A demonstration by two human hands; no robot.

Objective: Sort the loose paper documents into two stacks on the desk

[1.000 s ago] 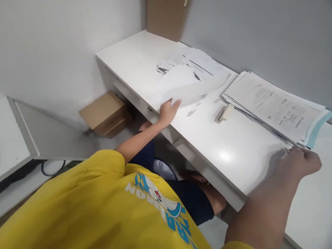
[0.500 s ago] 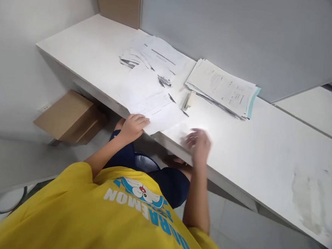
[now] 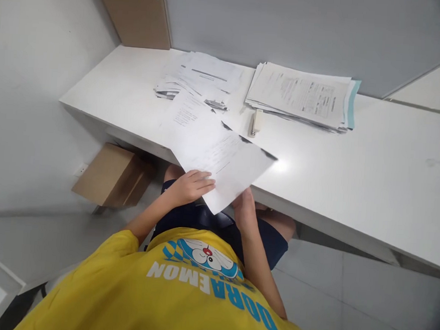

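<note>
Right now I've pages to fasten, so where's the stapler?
In the head view, above and right of centre, the stapler lies on the desk between the right-hand paper stack and the held sheet.

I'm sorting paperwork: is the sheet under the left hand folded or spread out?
Spread out: the sheet shows a broad printed face, its near corner jutting past the desk edge.
</note>
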